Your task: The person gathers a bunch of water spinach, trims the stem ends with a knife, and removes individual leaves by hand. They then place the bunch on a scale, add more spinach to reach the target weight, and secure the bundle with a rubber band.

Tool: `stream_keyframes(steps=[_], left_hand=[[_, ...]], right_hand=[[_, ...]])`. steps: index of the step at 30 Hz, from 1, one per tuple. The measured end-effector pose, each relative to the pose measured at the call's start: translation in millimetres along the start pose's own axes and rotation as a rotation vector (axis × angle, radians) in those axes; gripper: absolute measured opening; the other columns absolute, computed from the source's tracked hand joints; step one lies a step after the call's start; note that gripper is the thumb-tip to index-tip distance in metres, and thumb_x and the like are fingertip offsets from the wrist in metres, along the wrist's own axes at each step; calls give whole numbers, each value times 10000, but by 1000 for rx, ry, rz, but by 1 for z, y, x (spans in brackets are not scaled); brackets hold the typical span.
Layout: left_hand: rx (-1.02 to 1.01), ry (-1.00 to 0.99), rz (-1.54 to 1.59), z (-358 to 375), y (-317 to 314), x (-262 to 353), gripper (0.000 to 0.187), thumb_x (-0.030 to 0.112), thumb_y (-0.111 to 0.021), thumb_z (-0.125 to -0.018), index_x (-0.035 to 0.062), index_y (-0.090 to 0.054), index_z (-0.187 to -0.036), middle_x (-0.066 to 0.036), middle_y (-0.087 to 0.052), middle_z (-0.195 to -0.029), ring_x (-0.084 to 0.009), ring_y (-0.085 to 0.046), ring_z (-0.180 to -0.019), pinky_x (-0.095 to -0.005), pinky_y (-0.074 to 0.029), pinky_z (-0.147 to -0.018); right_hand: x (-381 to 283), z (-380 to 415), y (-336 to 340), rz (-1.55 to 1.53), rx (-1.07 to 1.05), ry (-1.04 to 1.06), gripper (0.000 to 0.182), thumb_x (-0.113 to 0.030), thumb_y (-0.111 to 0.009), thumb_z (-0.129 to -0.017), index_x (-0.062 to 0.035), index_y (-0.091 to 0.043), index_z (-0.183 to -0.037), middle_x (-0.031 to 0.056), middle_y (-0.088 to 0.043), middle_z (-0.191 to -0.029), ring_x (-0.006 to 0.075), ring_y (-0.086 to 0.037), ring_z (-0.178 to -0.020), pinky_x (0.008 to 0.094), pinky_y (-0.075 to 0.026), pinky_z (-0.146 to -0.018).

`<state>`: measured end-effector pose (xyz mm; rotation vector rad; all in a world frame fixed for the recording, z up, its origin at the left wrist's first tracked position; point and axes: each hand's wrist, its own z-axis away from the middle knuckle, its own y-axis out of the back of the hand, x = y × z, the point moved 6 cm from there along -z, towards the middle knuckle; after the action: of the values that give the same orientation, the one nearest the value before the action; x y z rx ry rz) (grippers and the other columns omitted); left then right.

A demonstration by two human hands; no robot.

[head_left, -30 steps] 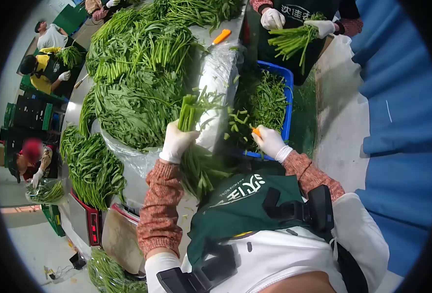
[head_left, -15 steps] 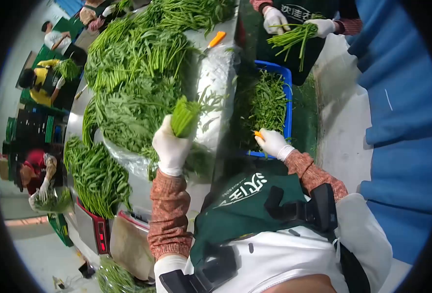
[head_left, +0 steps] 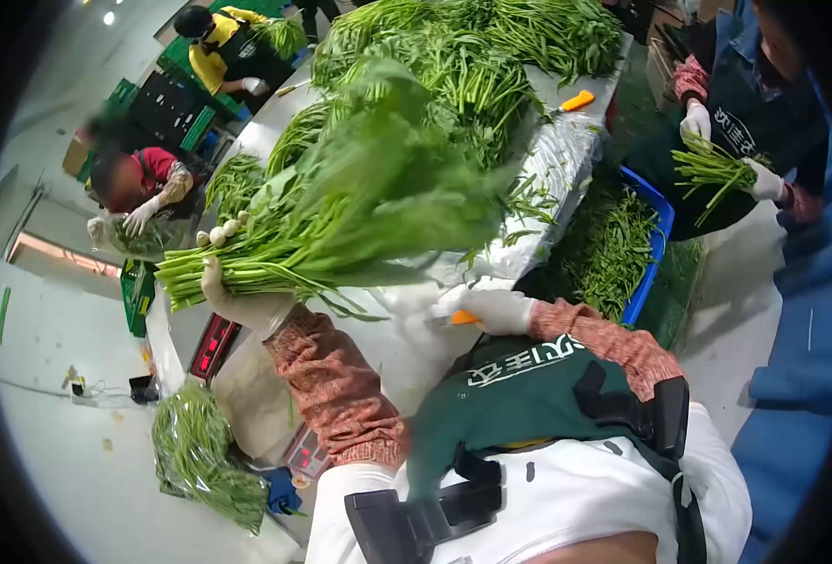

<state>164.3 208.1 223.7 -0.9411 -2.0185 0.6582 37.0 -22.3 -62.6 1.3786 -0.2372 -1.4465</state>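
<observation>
Above the table (head_left: 546,86), left fingers (head_left: 217,236) clutch leafy greens (head_left: 331,221), right fingers (head_left: 482,305) an orange handle (head_left: 464,318).

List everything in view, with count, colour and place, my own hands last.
Held greens: one bunch, green, left hand
Orange handle: one, right hand
Heaped greens: several piles, green, on table
Table: one, silvery grey, centre
Loose knife: one, orange-handled, table's far right
Plastic sheet: one, clear-whitish, table's right side
Bin: one, blue, right, holding green trimmings
Bagged greens: green, lower left
Red displays: two, left and lower centre
Crates: several, green and black, left
Curtain: blue, far right
Co-workers: at least three, upper left and right
Hands: two, white-gloved; left left of centre, right centre
</observation>
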Motion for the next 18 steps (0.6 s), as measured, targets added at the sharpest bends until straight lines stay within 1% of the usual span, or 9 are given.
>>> stream_keyframes(steps=[3,4,7,10,11,12,15,17,18], left_hand=[[-35,-2,32,10,1,4,385,187,-520,-803,28,-498,-1153,-86,-546,-1025,-248,-514,-1045,-460,-360,-1045],[-38,-16,25,12,1,7,386,183,-516,-801,29,-495,-1154,-88,-546,-1032,-248,-514,-1047,-459,-360,-1046],[-42,-46,4,18,8,16,428,167,-510,-800,24,-475,-1201,-103,-545,-1062,-261,-513,-1071,-475,-352,-1064],[-119,-44,15,22,18,23,458,150,-501,-810,17,-469,-1247,-116,-549,-1076,-279,-518,-1094,-507,-342,-1079],[-108,-49,20,23,25,23,456,160,-505,-813,19,-471,-1245,-121,-551,-1084,-287,-521,-1094,-512,-350,-1071],[-99,-44,-3,26,21,30,461,165,-511,-810,19,-470,-1245,-123,-552,-1086,-294,-521,-1095,-512,-351,-1070],[-92,-16,18,29,21,20,481,180,-529,-794,17,-465,-1242,-123,-546,-1078,-300,-515,-1092,-506,-347,-1072],[-93,19,56,30,20,7,494,188,-537,-782,17,-464,-1240,-119,-535,-1065,-295,-508,-1085,-499,-341,-1077],[-93,40,68,31,19,0,500,191,-539,-776,17,-463,-1239,-117,-528,-1057,-290,-504,-1079,-495,-337,-1079]], right_hand=[[-39,-5,22,-110,365,354,492,-107,-649,-737,-59,-571,-1221,180,-611,-1124,340,-607,-1018,420,-485,-840],[-55,3,41,-95,290,279,407,-218,-647,-781,-20,-601,-1134,185,-658,-978,345,-639,-919,430,-502,-792],[-38,1,38,-102,12,-44,439,-367,-616,-824,4,-617,-1058,203,-661,-832,362,-650,-812,439,-513,-739],[2,-3,29,-237,346,132,396,-377,-592,-867,-37,-623,-1066,199,-666,-870,339,-654,-798,397,-520,-728],[-7,14,49,-272,369,174,354,-334,-592,-878,-39,-624,-1071,194,-670,-887,335,-655,-811,389,-522,-743],[-20,30,66,-296,379,108,329,-296,-594,-882,-29,-623,-1072,201,-668,-887,330,-655,-818,388,-519,-747],[-5,58,91,-254,503,43,294,-185,-608,-870,-8,-615,-1106,192,-668,-892,301,-661,-833,364,-517,-737],[17,62,109,-275,642,48,316,-145,-631,-849,-5,-609,-1133,180,-677,-905,280,-674,-827,330,-522,-742],[22,75,124,-251,808,30,304,-124,-630,-857,0,-611,-1133,166,-687,-913,248,-680,-824,314,-522,-747]])
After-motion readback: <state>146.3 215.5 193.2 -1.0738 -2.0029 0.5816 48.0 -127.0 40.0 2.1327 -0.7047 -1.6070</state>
